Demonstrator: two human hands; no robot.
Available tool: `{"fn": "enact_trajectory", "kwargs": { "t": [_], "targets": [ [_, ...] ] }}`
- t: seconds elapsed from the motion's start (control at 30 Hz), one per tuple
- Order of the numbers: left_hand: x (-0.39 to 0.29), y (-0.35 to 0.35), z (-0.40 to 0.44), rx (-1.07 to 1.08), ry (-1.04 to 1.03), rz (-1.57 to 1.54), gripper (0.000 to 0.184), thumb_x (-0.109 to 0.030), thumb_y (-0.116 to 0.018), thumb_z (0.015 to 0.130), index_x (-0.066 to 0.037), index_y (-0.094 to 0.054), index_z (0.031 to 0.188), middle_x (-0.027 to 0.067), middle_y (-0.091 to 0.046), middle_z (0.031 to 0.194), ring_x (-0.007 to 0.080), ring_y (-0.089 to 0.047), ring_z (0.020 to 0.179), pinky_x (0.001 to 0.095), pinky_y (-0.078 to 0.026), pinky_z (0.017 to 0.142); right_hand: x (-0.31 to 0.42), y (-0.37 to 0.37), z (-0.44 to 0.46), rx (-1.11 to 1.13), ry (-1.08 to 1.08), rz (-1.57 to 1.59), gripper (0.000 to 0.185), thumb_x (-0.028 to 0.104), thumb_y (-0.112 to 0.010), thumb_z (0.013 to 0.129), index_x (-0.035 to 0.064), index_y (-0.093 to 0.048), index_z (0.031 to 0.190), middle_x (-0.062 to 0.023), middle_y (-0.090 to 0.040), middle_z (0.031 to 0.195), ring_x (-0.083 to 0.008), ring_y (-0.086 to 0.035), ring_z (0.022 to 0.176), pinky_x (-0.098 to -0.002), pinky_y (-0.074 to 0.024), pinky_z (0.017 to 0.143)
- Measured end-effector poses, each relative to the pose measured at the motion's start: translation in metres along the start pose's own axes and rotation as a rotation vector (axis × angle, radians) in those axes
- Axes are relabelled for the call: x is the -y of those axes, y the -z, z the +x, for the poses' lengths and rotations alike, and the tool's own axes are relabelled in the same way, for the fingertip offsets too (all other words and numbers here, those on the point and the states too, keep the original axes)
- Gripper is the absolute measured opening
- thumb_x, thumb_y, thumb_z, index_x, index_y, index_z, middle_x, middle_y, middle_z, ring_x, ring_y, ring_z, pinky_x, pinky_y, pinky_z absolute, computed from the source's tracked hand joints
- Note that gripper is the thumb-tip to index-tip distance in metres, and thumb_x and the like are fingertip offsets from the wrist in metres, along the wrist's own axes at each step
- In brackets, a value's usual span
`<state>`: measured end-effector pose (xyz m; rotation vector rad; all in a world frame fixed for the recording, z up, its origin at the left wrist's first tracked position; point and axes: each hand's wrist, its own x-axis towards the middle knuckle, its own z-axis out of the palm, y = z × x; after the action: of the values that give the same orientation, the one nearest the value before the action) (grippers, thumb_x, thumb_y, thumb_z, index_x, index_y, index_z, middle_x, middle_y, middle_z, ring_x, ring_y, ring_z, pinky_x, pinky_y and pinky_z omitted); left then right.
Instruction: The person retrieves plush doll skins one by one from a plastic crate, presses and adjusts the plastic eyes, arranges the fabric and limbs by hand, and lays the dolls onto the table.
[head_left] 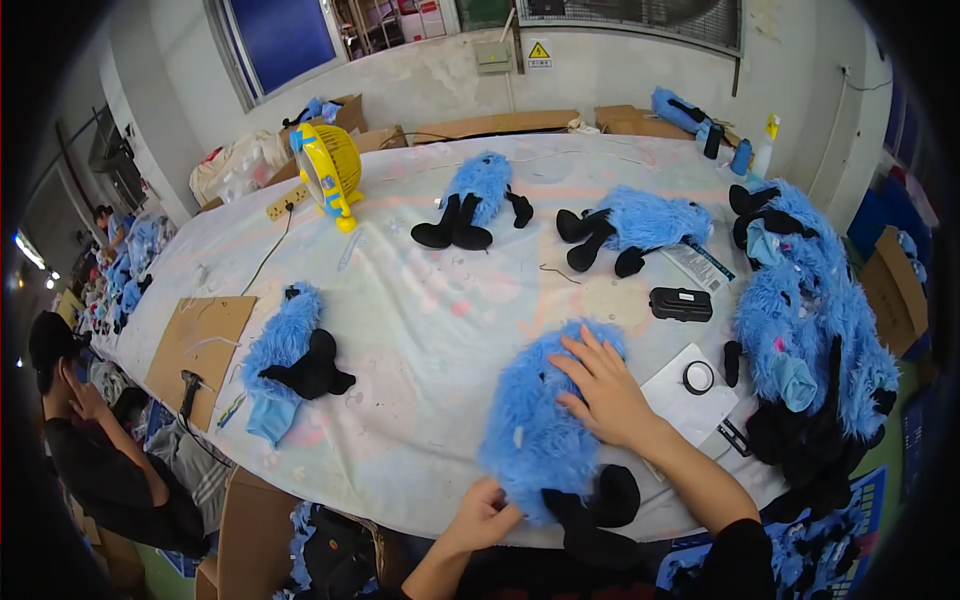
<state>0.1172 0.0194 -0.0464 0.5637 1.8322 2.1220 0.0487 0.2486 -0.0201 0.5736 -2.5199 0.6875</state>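
In front of me on the table lies a blue furry plush toy [535, 430] with black feet hanging toward the table's near edge. My right hand [605, 390] rests on its upper part, the fingers stretched out flat over the fur. At its lower left side my left hand [482, 517] is closed, thumb and fingers pinching the toy's edge; the fingertips are partly hidden. Another blue plush toy [285, 340] lies to the left with black limbs and a light blue fabric end. Two more, one plush toy [485, 190] and a second plush toy [650, 220], lie farther back.
On the right is a heap of blue plush toys [810, 290]. Near it are a black case [681, 304], a tape roll [698, 377] and white paper [675, 400]. A yellow fan [328, 170], a cardboard sheet [200, 340] and a glue gun [190, 392] are leftward. A co-worker [110, 450] sits at left.
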Motion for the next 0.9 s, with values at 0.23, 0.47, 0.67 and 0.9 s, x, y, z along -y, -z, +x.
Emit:
{"fn": "enact_trajectory", "kwargs": {
  "t": [0.23,0.47,0.67,0.9],
  "targets": [
    [-0.024,0.023,-0.031,-0.087,0.045,-0.328,0.011,0.002,-0.058,0.079,0.0,-0.058,0.09,0.0004,-0.054,0.064,0.0059,-0.041,0.052,0.0152,-0.034,0.052,-0.038,-0.02,0.018,-0.108,-0.024,-0.355,0.036,0.027,-0.055,0.083,0.0112,-0.051,0.115,-0.0152,-0.044,0.12,-0.0338,-0.045,0.105,-0.0422,-0.035,0.093],
    [0.016,-0.002,-0.043,0.016,0.329,-0.262,0.017,0.002,-0.058,0.081,0.0,-0.057,0.097,0.0038,-0.055,0.075,0.0088,-0.046,0.061,0.0171,-0.037,0.058,-0.042,-0.021,0.028,-0.038,-0.152,-0.157,0.034,0.02,-0.059,0.078,0.012,-0.052,0.111,-0.0125,-0.046,0.112,-0.0298,-0.047,0.099,-0.0375,-0.0388,0.087],
    [0.0,-0.004,-0.012,-0.297,-0.116,-0.115,0.017,0.001,-0.054,0.083,0.001,-0.054,0.1,0.0055,-0.057,0.082,0.0098,-0.048,0.067,0.0181,-0.039,0.062,-0.028,-0.005,0.034,-0.321,-0.008,-0.251,0.031,0.01,-0.061,0.075,0.0061,-0.054,0.105,-0.0124,-0.047,0.107,-0.0276,-0.048,0.092,-0.0327,-0.0414,0.079],
    [-0.016,-0.028,0.013,-0.349,-0.054,-0.02,0.011,-0.001,-0.05,0.085,0.002,-0.054,0.095,0.0052,-0.057,0.081,0.0095,-0.047,0.067,0.018,-0.04,0.063,0.095,0.058,-0.017,0.149,0.058,0.383,0.03,0.016,-0.064,0.071,0.0061,-0.056,0.098,-0.0074,-0.052,0.086,-0.0222,-0.05,0.071,-0.0267,-0.0427,0.06]
  ]
}}
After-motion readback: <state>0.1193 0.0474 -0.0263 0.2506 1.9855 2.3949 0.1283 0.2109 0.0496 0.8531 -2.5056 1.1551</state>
